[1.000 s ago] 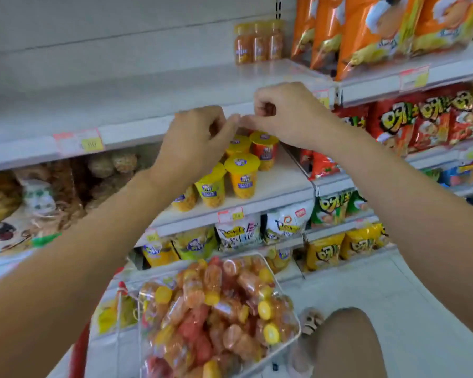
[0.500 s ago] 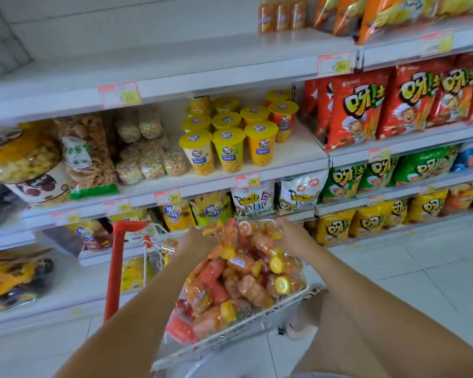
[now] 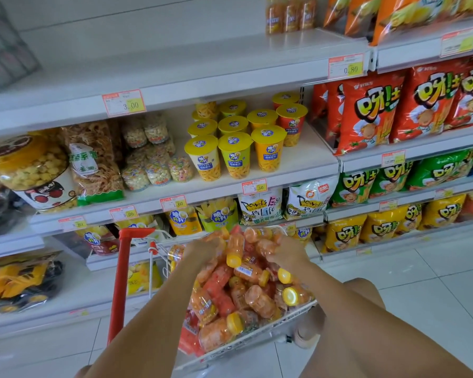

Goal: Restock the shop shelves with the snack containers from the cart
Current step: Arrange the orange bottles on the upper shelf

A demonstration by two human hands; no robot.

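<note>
A wire cart (image 3: 260, 339) with a red handle post stands in front of me, heaped with small clear snack containers (image 3: 260, 300) with yellow caps and orange contents. My left hand (image 3: 206, 248) is down in the pile at the far left, fingers curled over a container. My right hand (image 3: 284, 253) is in the pile at the far right, fingers curled round another container. The wide top shelf (image 3: 175, 58) holds only a few of the same containers (image 3: 290, 13) at its right end.
Yellow-lidded snack cups (image 3: 235, 154) fill the middle shelf. Red, green and yellow chip bags (image 3: 393, 110) fill the shelves to the right. Popcorn tubs and bagged snacks (image 3: 93, 159) sit to the left. My bare knee is by the cart over the white tiled floor (image 3: 421, 282).
Both hands came down from the top shelf edge into the cart's pile of containers. My view tilted down and drew back from the shelves.
</note>
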